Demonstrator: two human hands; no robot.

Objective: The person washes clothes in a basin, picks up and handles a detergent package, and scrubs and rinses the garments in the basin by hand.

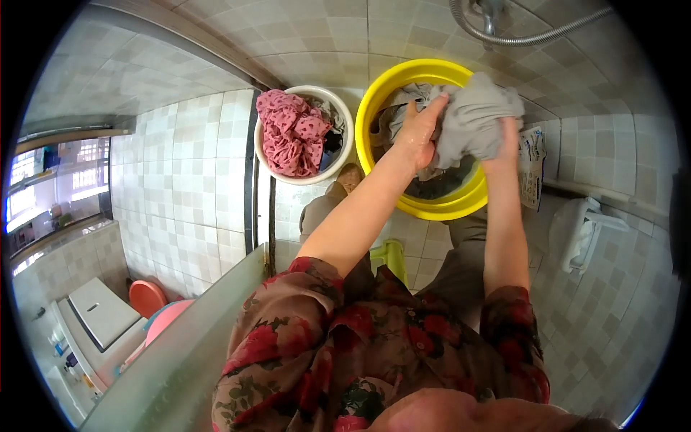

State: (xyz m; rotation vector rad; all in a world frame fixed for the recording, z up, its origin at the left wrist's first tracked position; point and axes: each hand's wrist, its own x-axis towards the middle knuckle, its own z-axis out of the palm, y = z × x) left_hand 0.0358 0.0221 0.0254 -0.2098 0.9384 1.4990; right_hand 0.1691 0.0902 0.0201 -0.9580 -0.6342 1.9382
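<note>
A bundled grey cloth (479, 119) is raised over the right side of a yellow basin (379, 180). My right hand (506, 147) grips its right edge, the fingers partly hidden behind the folds. My left hand (419, 137) is beside the cloth's left edge, fingers stretched and spread; the fingertips come up against the fabric. Below, more grey and dark wet laundry (414, 93) lies in the basin, with dark water showing at the lower right.
A white bucket (344, 155) left of the basin holds pink patterned cloth (291, 133) and darker pieces. A printed packet (531, 165) leans by the wall. A green plastic stool (392, 258) is under me. A metal shower hose (533, 39) hangs above. A glass panel (187, 353) stands lower left.
</note>
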